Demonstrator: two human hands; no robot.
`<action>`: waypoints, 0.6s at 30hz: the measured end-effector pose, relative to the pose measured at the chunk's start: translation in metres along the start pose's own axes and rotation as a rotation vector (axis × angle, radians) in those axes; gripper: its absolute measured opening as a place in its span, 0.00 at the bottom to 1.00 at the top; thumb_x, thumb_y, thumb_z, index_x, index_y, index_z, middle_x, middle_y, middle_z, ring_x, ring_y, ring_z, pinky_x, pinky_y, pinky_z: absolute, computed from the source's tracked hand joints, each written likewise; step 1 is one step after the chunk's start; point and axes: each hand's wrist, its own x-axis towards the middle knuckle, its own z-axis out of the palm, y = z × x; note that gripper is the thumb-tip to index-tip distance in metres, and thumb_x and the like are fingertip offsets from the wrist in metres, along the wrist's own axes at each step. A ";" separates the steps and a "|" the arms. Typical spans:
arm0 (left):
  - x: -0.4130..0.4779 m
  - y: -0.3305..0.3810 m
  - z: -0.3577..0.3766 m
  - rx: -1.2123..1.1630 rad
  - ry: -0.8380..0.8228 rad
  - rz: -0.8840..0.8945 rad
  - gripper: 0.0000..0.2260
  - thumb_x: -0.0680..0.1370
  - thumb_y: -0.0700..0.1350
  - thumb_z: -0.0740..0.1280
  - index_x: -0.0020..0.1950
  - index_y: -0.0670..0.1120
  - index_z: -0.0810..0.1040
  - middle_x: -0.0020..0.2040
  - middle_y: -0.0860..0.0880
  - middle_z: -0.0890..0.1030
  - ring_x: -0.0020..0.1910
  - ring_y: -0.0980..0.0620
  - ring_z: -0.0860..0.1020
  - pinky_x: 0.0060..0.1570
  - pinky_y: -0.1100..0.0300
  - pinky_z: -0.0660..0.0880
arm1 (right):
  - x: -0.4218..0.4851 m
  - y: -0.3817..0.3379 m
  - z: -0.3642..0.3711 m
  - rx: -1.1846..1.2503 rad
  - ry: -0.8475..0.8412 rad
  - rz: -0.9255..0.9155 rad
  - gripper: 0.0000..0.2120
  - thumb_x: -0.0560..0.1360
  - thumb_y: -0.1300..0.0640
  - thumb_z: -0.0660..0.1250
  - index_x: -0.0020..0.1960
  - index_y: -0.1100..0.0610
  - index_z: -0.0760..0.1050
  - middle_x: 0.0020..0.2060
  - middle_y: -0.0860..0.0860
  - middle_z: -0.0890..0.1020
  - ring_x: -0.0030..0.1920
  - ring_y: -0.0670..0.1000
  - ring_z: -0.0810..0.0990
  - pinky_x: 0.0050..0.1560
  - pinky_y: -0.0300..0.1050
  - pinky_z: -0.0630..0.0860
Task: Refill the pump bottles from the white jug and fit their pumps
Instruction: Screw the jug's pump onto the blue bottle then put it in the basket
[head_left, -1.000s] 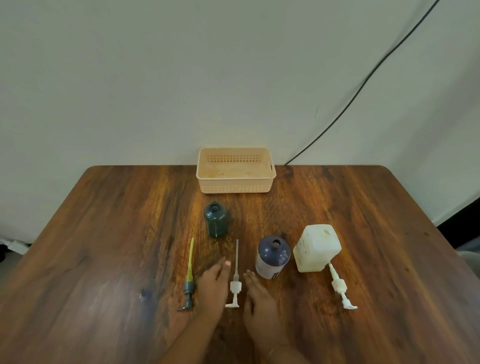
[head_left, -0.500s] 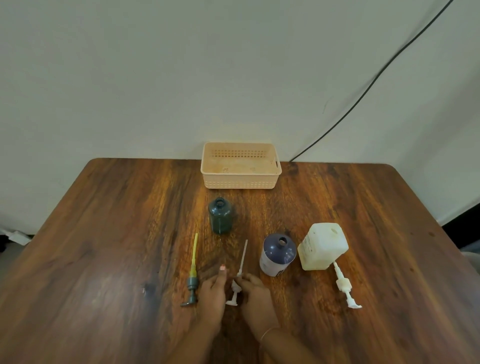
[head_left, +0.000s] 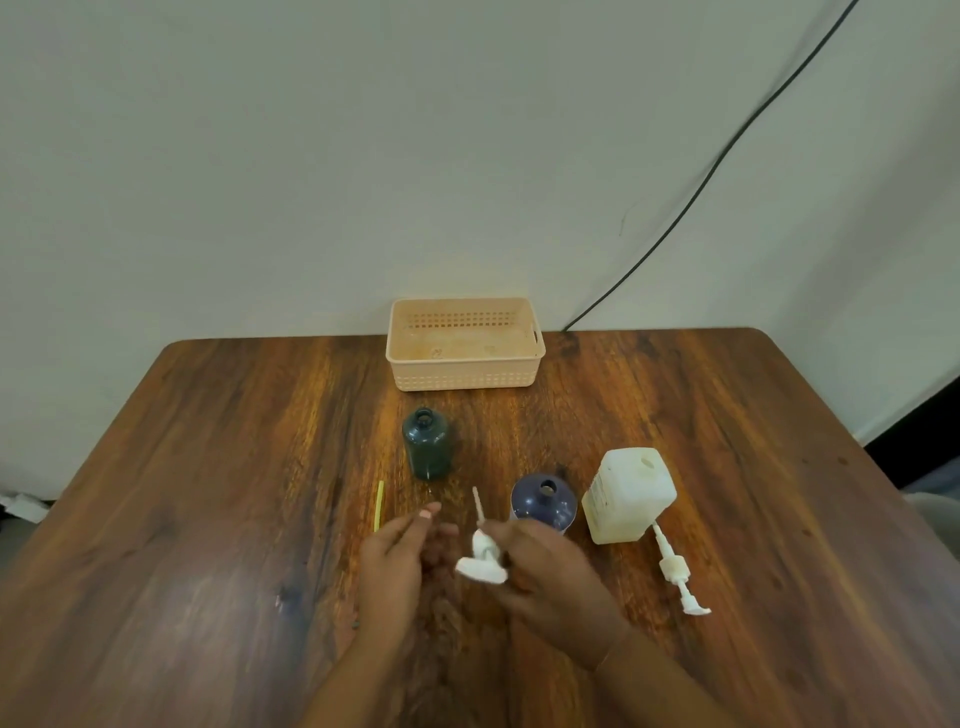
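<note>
A wooden tabletop (head_left: 208, 519) fills the lower view, set against a pale wall (head_left: 311, 156) with a black cable (head_left: 727, 150) running down it. At the far edge sits a peach basket (head_left: 465, 375). Nearer, on the right, the white jug (head_left: 626, 496) stands uncapped. Just left of it is the blue bottle (head_left: 544, 503), and farther back the green bottle (head_left: 427, 443), both upright with open necks. The right hand (head_left: 545, 574) grips a white pump (head_left: 482, 553) by its collar, lifted off the wood, its tube pointing away between the two bottles. The left hand (head_left: 392, 564) hovers beside it, fingers loosely spread, holding nothing. A second white pump (head_left: 675, 571) lies in front of the jug. A yellow tube (head_left: 379, 505) shows beyond the left hand
</note>
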 end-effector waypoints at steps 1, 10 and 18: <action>0.000 0.007 0.004 0.036 -0.030 0.063 0.08 0.76 0.40 0.65 0.47 0.48 0.84 0.38 0.47 0.86 0.36 0.50 0.83 0.34 0.58 0.78 | -0.004 -0.006 -0.016 0.072 0.173 -0.009 0.17 0.73 0.48 0.64 0.61 0.51 0.74 0.52 0.43 0.80 0.53 0.36 0.73 0.51 0.28 0.70; 0.018 0.005 0.086 0.832 -0.322 0.354 0.33 0.69 0.49 0.73 0.71 0.52 0.65 0.72 0.53 0.66 0.70 0.53 0.64 0.67 0.57 0.64 | -0.030 0.010 -0.082 0.108 0.700 0.108 0.12 0.68 0.58 0.74 0.48 0.49 0.78 0.38 0.39 0.79 0.39 0.38 0.80 0.36 0.28 0.76; 0.033 -0.017 0.095 0.897 -0.350 0.417 0.35 0.68 0.51 0.74 0.72 0.52 0.63 0.72 0.53 0.66 0.71 0.53 0.61 0.68 0.58 0.61 | -0.022 0.022 -0.075 0.066 0.578 0.174 0.11 0.68 0.63 0.74 0.50 0.60 0.81 0.38 0.43 0.80 0.34 0.41 0.79 0.35 0.26 0.73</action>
